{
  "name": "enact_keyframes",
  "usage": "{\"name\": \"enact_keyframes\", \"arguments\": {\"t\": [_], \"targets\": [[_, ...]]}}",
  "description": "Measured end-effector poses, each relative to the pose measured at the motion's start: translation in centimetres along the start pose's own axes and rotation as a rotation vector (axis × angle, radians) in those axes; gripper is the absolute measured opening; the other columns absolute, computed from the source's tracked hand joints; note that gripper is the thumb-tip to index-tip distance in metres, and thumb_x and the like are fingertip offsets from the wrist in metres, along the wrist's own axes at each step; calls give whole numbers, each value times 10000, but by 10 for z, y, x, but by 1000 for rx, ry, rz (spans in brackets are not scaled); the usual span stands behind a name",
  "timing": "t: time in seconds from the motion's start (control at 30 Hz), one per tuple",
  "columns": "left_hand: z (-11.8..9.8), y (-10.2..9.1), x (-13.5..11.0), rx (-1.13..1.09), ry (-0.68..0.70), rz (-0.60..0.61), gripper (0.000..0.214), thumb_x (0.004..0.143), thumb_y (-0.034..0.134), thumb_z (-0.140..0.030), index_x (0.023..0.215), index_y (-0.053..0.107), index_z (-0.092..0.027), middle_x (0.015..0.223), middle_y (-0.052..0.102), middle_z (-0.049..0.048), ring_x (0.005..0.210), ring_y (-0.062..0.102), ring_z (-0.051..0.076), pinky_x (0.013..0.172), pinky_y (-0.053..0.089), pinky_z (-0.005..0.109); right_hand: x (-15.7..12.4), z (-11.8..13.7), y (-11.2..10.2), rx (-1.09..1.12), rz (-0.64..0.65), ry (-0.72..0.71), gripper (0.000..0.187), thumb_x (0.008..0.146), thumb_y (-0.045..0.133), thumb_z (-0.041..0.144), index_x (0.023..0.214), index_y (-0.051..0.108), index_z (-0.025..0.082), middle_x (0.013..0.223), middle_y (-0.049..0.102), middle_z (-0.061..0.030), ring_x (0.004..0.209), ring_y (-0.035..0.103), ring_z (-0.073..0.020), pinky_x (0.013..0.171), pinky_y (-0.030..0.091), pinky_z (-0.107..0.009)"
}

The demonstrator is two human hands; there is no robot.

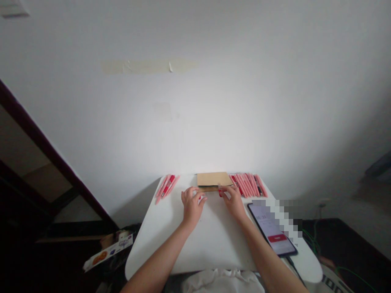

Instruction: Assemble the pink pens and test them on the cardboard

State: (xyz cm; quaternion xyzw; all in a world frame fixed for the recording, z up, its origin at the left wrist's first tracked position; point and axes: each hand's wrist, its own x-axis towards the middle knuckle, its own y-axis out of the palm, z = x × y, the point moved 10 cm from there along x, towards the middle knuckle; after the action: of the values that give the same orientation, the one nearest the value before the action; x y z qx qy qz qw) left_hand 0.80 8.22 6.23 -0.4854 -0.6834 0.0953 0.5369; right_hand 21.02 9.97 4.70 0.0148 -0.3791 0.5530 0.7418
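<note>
1. We are working at a white table (220, 248), with a phone (271, 228) lying near its right edge.
2. A brown cardboard piece (214, 179) is resting by the far edge's middle.
3. Slim pink packets (249, 185) are lining the far right corner.
4. Our right hand (233, 201) is pinching a small red piece (220, 193) before the cardboard; our left hand's (192, 207) fingers are curling, holding what we cannot tell.
5. A smaller pink bunch (166, 188) is lying at the far left corner.
6. We are probably positioning the red piece; the next move is seemingly calling for a steady pinch.
</note>
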Motion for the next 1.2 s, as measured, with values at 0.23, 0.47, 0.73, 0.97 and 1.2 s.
{"name": "enact_keyframes", "arguments": {"t": [0.23,0.47,0.73,0.97,1.2], "targets": [[0,-1,0,8,-6,3,120,785,723,-215,901,715,-246,1130,622,77,1132,530,259,1087,322,549,-3,-11,5,-46,16,36,167,825,564,279,868,713,218,911,695,-88,958,583,-252,915,443,-413],[1,1,0,0,-7,16,117,802,713,-229,918,709,-250,1142,617,76,1147,522,259,1094,312,548,0,-13,4,3,23,55,261,874,548,382,968,717,207,933,698,-102,930,599,-255,891,457,-412],[0,0,0,8,-6,10,120,795,710,-220,911,715,-249,1138,622,76,1136,528,259,1082,333,540,0,-4,5,-93,55,-6,262,898,533,357,1009,729,223,895,718,-75,928,576,-253,898,423,-404],[-1,1,-1,29,-12,25,130,798,704,-213,923,709,-249,1164,610,81,1159,519,264,1096,310,583,-6,-2,12,-372,95,-33,177,849,636,268,958,774,289,933,692,-86,1018,500,-294,912,384,-447],[-5,3,-2,63,3,64,139,764,729,-195,888,716,-256,1179,597,75,1185,502,281,1118,273,619,-8,-4,15,-390,122,-47,192,801,682,208,932,780,308,894,664,-86,992,482,-291,898,388,-455]]}}
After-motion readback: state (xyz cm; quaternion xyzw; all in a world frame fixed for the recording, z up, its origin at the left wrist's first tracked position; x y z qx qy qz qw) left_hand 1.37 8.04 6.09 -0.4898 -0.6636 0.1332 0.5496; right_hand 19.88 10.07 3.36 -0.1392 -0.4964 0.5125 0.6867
